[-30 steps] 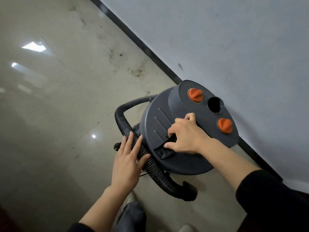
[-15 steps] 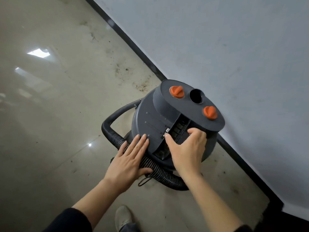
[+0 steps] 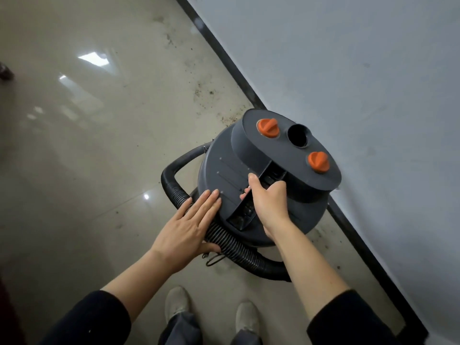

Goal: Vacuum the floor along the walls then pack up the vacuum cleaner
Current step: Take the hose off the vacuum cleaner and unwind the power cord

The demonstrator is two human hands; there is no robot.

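Where wall (image 3: 348, 70) borders vacuum cleaner (image 3: 220, 165), floor (image 3: 87, 158) spreads left.

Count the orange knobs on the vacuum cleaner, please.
2, both on the raised top: one orange knob left of the round hole, the other right of it. The vacuum cleaner's far side is hidden.

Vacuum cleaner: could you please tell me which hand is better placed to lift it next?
Right, probably. The right hand has its fingers curled round the handle on top of the vacuum cleaner, while the left hand lies flat on the hose.
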